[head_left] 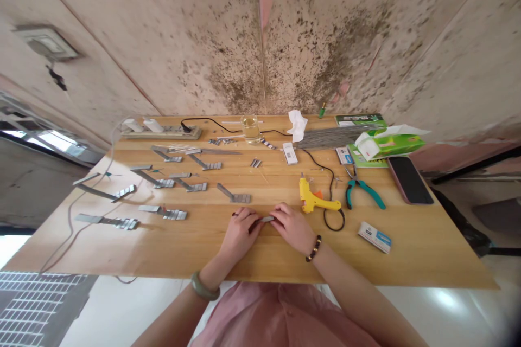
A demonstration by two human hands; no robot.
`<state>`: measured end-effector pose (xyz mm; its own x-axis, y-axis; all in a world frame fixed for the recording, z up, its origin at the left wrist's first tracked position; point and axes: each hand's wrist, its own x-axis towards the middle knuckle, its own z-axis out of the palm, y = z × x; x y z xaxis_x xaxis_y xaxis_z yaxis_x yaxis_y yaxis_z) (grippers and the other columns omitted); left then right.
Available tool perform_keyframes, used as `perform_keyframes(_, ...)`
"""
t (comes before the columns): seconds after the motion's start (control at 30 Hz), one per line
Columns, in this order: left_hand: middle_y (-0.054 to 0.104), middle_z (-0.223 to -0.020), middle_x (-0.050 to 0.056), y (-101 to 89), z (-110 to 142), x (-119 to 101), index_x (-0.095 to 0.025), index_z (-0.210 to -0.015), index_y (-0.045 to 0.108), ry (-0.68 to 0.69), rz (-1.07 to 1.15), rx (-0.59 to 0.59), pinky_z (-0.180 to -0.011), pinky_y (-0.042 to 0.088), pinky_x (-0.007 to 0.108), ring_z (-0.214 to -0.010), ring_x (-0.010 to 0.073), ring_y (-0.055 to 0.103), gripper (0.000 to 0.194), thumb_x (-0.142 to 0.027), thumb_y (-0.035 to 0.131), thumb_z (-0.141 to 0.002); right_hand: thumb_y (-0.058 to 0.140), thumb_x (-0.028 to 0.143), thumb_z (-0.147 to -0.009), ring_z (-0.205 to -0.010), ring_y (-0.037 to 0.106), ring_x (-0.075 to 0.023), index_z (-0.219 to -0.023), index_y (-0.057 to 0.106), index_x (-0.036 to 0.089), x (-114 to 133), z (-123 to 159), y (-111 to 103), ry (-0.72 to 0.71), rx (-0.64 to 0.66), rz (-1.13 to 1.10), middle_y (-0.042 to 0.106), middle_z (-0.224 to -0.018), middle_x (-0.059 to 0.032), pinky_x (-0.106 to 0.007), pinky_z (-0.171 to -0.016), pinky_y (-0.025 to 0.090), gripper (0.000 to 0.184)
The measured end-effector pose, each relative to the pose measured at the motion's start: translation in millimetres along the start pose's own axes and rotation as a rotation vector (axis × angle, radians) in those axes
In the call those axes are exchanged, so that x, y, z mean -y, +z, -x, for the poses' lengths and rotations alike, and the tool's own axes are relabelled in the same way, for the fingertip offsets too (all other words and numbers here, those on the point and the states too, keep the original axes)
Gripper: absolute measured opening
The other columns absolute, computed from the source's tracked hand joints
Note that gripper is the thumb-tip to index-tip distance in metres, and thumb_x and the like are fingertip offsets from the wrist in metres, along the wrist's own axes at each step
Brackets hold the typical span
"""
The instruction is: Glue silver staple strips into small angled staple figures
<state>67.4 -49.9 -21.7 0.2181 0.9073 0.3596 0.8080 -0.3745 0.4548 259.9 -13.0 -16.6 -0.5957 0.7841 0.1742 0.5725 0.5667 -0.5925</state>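
Near the front middle of the table, my left hand and my right hand meet at a short grey strip. Both sets of fingers are closed on its ends, and only its middle shows between them. Just beyond my left hand lies a small bent grey piece made of segments, like joined staple strips. A yellow glue gun lies on its side past my right hand.
Several jointed grey pieces spread over the left. Right are pliers, a staple box, a phone and a tissue pack. Behind stand a glass of yellowish liquid, a power strip and thin grey rods.
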Motion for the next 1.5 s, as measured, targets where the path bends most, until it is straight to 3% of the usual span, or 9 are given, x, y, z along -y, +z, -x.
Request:
perform_keyframes(0.93,0.064,-0.084,0.006,1.0,0.7,0.7,-0.021,-0.089,0.069,0.007,-0.003,-0.003,-0.074,0.046,0.035,-0.082,0.0198,0.056,0.014,-0.026,0.056,-0.088,0.054,0.021,-0.091,-0.089,0.062,-0.016,-0.099,0.066,0.02,2.3,-1.9,-3.1,0.001,0.012,0.024,0.06,-0.101,-0.0055,-0.029,-0.079,0.052,0.014)
perform_keyframes(1.2,0.063,-0.084,0.006,1.5,2.1,1.5,-0.02,-0.091,0.069,-0.012,0.004,0.0,-0.074,0.046,0.035,-0.082,0.02,0.056,0.014,-0.025,0.056,-0.088,0.055,0.017,-0.09,-0.096,0.061,-0.0186,-0.109,0.061,0.018,1.4,-1.8,-2.0,0.004,-0.007,0.002,0.06,-0.106,-0.0072,-0.033,-0.084,0.053,0.021)
perform_keyframes(1.5,0.063,-0.084,0.007,1.2,1.4,0.7,-0.02,-0.09,0.069,-0.005,-0.014,0.006,-0.074,0.046,0.036,-0.082,0.0202,0.057,0.015,-0.026,0.055,-0.088,0.056,0.017,-0.09,-0.091,0.062,-0.0165,-0.102,0.064,0.019,1.5,-1.9,-2.3,0.004,0.001,0.03,0.06,-0.103,-0.0055,-0.03,-0.081,0.052,0.014)
